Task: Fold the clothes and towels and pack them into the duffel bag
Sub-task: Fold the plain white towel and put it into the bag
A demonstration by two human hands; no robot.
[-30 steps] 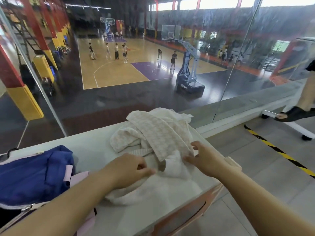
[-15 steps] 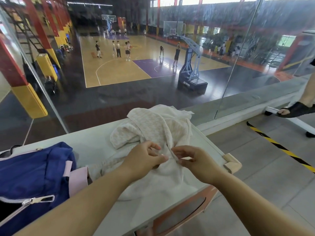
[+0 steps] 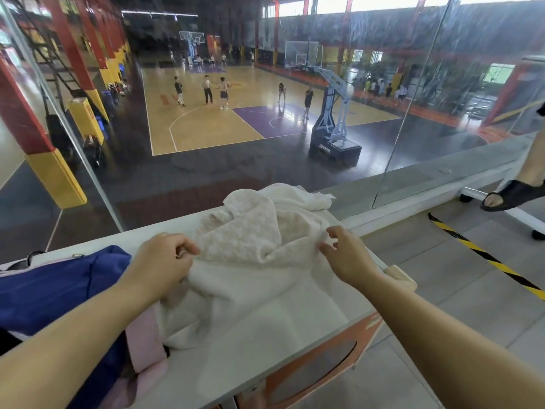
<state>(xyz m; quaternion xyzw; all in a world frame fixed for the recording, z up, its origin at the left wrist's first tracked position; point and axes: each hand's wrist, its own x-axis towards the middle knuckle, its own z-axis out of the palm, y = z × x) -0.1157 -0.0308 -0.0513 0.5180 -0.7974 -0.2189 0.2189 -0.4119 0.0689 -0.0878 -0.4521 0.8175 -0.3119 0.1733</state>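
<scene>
a cream towel (image 3: 259, 261) is lying crumpled on a pale table (image 3: 224, 376) that is standing against a glass wall (image 3: 206, 172), its far end heaped up in folds and its near end spreading flatter toward the table's front edge. the left hand (image 3: 160, 262) is closing its fingers on a fold at the towel's left edge, pinching the cloth between thumb and fingertips. the right hand (image 3: 346, 253) is sitting at the towel's right edge with its fingers loosely spread; the thumb and forefinger are touching the cloth there, but whether they are actually gripping it i cannot tell. the two hands are being held well apart, one on each side of the heap. a blue duffel bag (image 3: 56, 287) with pink trim is lying on the left end of the table, just beside the towel, and the left forearm is crossing over it. beyond the glass a basketball court (image 3: 224, 113) is showing below, with people standing on it. at the far right a foot in a black sandal (image 3: 513, 196) is resting near a white rail.
</scene>
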